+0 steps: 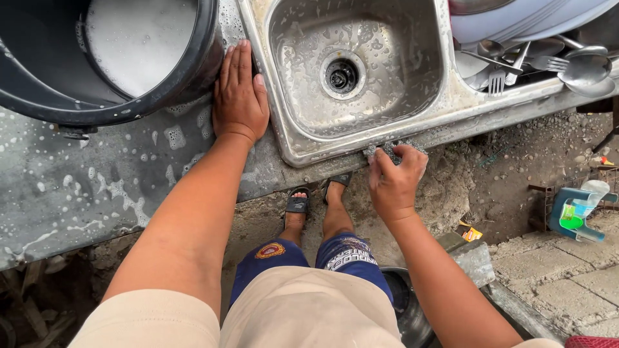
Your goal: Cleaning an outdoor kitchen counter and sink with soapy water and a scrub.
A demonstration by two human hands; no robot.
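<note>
We scrub sink (291, 149) rim w/ scourer (385, 152).
R hand (394, 182) fingers grip scourer; L hand (240, 95) flat, fingers together, beside tub (161, 96).

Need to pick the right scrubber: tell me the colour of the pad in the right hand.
Grey scouring pad, pinched by the right hand on the sink rim; head view.
</note>
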